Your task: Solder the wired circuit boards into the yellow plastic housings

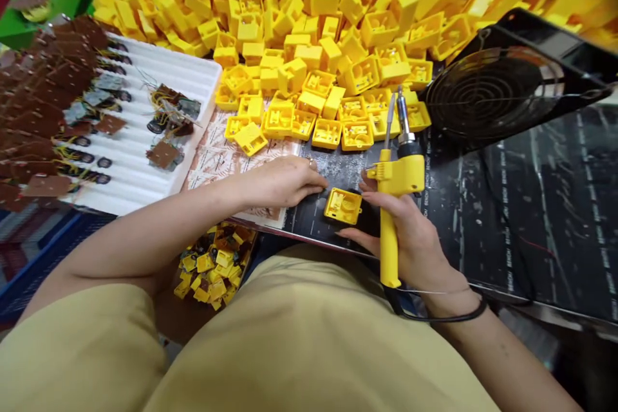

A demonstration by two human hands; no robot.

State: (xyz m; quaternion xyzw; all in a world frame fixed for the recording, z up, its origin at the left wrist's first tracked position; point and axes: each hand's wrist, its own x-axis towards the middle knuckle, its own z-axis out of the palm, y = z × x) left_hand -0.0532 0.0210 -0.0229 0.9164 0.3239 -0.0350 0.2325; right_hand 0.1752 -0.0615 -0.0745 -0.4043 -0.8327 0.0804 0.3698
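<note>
A small open yellow plastic case (343, 206) lies on the black work surface in front of me, its hollow side up. My left hand (284, 181) is just left of this case, palm down, with loosely bent fingers; nothing shows in it. In my right hand (410, 232) is a yellow soldering gun (390, 232), its handle lying across the palm and its metal tip pointing away from me. My right thumb and fingertips reach toward the case's right side, and whether they touch it is unclear.
Many yellow cases (290, 71) are heaped at the back. A black fan (487, 96) stands at the right. On the left, a white ribbed tray (140, 187) holds brown circuit boards (62, 77) with wires. Below the table edge is a box of small yellow parts (212, 270).
</note>
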